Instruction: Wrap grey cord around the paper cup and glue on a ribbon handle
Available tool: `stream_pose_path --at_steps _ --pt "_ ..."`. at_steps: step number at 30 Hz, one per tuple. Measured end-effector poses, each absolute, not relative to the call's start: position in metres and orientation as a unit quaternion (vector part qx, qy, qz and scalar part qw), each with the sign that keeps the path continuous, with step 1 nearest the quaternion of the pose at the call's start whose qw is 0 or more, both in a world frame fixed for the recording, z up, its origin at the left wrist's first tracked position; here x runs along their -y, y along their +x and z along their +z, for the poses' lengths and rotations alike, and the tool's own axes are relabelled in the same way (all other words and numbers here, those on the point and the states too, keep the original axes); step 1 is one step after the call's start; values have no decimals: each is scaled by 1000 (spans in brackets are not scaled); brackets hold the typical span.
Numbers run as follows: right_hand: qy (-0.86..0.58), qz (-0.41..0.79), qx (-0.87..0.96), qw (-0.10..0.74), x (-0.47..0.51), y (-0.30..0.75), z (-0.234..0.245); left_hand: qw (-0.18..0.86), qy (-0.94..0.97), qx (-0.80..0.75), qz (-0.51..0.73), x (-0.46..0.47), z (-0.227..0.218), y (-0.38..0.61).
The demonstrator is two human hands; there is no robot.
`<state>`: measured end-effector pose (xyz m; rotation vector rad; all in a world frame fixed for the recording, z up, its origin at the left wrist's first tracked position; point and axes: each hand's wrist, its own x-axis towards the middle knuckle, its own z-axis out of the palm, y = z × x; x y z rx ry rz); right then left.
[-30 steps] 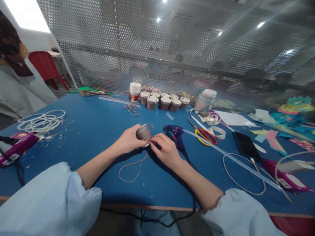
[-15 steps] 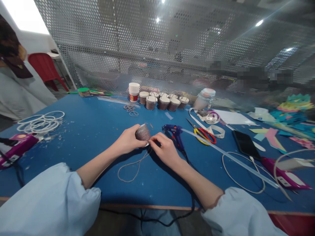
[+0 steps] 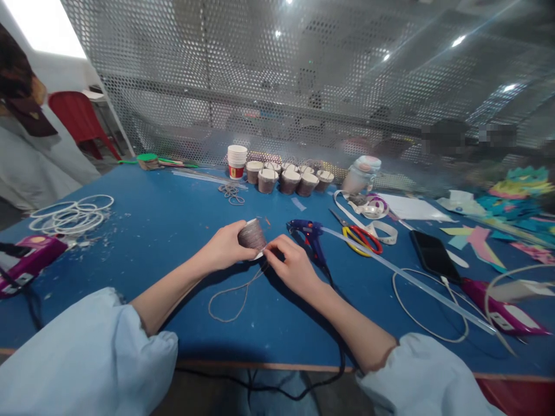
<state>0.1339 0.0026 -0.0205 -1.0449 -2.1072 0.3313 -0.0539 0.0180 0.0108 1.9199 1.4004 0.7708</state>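
A small paper cup point(image 3: 252, 236), wrapped in grey-brown cord, lies tilted on its side in my left hand point(image 3: 228, 247), which is closed around it. My right hand point(image 3: 289, 259) pinches the cord point(image 3: 234, 289) at the cup's white rim, thumb and forefinger pressed together. From there the loose cord runs down and makes a loop on the blue table. Just right of my right hand lies a blue glue gun point(image 3: 309, 234) with a long clear glue stick point(image 3: 403, 271) sticking out of its back.
Several cord-wrapped cups point(image 3: 288, 180) stand at the back by a stack of white cups point(image 3: 237, 157). Scissors point(image 3: 362, 240), a phone point(image 3: 433, 254) and a purple power strip point(image 3: 505, 309) lie right. White cord coils point(image 3: 73, 216) and another power strip point(image 3: 30, 263) lie left.
The cup has tipped very slightly in my left hand. Both hands keep nearly the same place, my right fingers still at the rim.
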Motion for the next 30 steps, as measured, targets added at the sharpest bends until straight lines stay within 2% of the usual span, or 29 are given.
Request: stream_pose_path --at_steps 10,21,30 --pt "-415 74 840 342 -5 137 -20 276 760 -514 288 -16 12 -52" --pt "-426 101 830 345 -4 136 -21 295 761 -516 260 -18 15 -56" --pt "-444 111 819 346 -3 135 -21 236 762 -531 287 -16 13 -49"
